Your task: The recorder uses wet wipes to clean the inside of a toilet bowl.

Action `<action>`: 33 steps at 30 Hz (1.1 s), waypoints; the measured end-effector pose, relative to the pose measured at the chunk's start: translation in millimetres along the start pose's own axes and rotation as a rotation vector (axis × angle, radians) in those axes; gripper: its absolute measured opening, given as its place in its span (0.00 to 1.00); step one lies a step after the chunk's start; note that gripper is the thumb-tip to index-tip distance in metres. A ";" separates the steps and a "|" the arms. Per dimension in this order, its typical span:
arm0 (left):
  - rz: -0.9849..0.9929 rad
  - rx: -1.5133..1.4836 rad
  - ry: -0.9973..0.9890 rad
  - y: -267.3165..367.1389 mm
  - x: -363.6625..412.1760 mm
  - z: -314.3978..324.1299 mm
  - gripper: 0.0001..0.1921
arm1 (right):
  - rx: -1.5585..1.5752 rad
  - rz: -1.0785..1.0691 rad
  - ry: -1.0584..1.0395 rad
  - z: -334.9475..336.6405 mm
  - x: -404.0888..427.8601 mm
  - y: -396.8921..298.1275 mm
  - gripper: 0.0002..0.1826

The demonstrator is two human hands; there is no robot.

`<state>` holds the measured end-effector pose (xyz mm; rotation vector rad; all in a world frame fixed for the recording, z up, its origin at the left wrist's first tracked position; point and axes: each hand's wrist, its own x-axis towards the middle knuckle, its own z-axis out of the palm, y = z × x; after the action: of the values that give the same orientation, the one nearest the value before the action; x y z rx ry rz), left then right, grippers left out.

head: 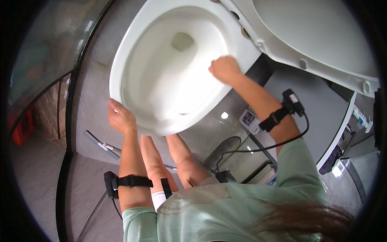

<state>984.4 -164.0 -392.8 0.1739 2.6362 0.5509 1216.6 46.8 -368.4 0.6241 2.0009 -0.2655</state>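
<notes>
A white ceramic toilet bowl [157,81] fills the upper middle of the view, with a little water at its drain opening [182,41]. My left hand [122,118] grips the bowl's outer rim at the lower left, thumb lying on the edge. Over the inner right side of the bowl is my right hand [225,69], curled into a fist close to the rim. Its fingertips are tucked under, and no object shows in it. The raised toilet seat [290,54] leans back at the upper right, bumpers showing on its underside.
Black-framed glass [51,39] stands along the left. A floor squeegee [105,147] lies near my left forearm. Below my right forearm is a white device with a screen [250,120]. A pump bottle [361,118] sits at far right. A cable [260,149] runs from my right armband.
</notes>
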 end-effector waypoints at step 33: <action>0.168 -0.104 0.042 -12.3 6.2 2.5 0.25 | 0.331 0.388 0.772 3.4 53.1 -14.1 0.31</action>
<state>979.5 -173.1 -402.3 0.3573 2.6411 0.7529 1191.4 50.2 -417.2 1.4782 2.5102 -0.1223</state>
